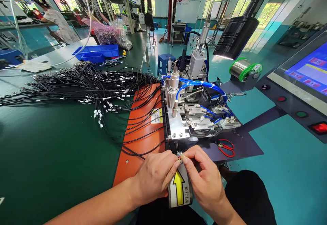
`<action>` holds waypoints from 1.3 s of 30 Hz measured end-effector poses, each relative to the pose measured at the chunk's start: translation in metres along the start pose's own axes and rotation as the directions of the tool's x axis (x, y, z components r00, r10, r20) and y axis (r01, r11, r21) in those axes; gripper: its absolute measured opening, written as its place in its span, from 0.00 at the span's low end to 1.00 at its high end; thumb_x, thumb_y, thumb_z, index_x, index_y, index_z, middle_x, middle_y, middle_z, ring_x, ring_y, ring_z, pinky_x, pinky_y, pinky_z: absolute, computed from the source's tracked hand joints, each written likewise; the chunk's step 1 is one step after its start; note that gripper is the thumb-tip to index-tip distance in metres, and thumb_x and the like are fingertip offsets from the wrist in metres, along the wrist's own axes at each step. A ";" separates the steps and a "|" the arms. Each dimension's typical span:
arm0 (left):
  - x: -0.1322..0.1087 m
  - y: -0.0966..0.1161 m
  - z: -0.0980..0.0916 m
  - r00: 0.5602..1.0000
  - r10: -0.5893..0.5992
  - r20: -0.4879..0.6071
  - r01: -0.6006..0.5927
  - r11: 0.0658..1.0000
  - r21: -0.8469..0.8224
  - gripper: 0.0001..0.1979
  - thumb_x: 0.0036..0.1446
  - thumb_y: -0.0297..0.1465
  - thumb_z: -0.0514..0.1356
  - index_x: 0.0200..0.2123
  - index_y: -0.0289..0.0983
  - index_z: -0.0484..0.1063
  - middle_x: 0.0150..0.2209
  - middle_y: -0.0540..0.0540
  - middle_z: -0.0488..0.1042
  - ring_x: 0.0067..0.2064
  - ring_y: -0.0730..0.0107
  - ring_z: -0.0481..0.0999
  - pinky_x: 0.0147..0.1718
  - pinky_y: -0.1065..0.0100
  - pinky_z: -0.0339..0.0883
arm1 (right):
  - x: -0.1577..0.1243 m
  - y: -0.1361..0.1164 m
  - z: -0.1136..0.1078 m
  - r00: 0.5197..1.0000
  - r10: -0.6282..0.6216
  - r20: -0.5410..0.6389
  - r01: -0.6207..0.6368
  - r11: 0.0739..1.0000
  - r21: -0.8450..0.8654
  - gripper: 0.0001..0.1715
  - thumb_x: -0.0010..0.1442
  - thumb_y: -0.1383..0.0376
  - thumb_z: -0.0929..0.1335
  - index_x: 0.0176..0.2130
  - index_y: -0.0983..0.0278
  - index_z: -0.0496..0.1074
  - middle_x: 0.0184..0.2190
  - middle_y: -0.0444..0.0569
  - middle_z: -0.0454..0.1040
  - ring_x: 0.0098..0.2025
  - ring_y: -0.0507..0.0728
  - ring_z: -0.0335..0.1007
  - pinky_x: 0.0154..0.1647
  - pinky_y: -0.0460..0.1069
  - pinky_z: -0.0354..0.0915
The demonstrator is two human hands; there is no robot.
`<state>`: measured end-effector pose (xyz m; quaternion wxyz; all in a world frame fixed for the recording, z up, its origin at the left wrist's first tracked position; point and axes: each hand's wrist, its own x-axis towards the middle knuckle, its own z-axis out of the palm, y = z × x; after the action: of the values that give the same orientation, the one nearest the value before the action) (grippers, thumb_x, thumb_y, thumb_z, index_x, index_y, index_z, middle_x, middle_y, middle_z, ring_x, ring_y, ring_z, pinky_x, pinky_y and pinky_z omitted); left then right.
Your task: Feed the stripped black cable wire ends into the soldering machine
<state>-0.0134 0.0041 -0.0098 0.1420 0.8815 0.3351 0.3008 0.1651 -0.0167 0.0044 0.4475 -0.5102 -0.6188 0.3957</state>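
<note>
My left hand (155, 175) and my right hand (204, 177) meet at the front edge of a small metal machine (194, 116). Both pinch the end of a thin black cable (138, 155), where small red wire tips (179, 157) show between the fingertips. The cable runs left over an orange plate (143, 133). Below the fingers sits a curved cover with a yellow arrow label (180, 187). A large bundle of black cables (84, 85) with white end connectors lies spread on the green bench to the left.
Red-handled scissors (227, 147) lie right of the machine. A solder spool (245, 69), a black lamp hood (236, 36) and a control panel with screen (306, 71) and buttons stand at right. A blue bin (98, 52) and other seated people are farther back left.
</note>
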 end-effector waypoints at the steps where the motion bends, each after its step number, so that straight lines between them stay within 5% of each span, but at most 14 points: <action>1: 0.000 0.000 0.000 1.000 0.004 0.000 -0.004 1.000 0.003 0.13 0.71 0.27 0.47 0.32 0.36 0.64 0.27 0.49 0.64 0.28 0.69 0.62 0.27 0.65 0.55 | -0.001 0.001 0.001 0.999 -0.026 -0.020 0.026 1.000 -0.010 0.12 0.70 0.61 0.65 0.35 0.62 0.71 0.33 0.45 0.70 0.35 0.54 0.67 0.38 0.48 0.63; 12: -0.001 0.002 0.000 1.000 -0.029 0.005 0.029 0.998 0.048 0.13 0.70 0.28 0.51 0.32 0.36 0.68 0.26 0.50 0.65 0.27 0.70 0.62 0.27 0.66 0.55 | -0.003 0.007 -0.024 0.930 0.323 0.176 -0.355 0.914 0.196 0.17 0.69 0.51 0.65 0.40 0.61 0.75 0.32 0.43 0.70 0.36 0.53 0.63 0.37 0.46 0.60; 39: -0.001 0.001 0.002 1.000 0.004 -0.006 -0.004 0.995 0.098 0.12 0.67 0.26 0.53 0.28 0.37 0.64 0.25 0.51 0.62 0.25 0.71 0.60 0.24 0.65 0.50 | -0.002 0.005 -0.020 0.968 0.234 0.091 -0.225 0.969 -0.105 0.17 0.68 0.53 0.65 0.34 0.60 0.74 0.32 0.43 0.71 0.35 0.54 0.66 0.37 0.47 0.61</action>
<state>-0.0121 0.0024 -0.0111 0.0968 0.8872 0.3482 0.2869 0.1854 -0.0171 0.0048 0.3419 -0.5780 -0.5954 0.4410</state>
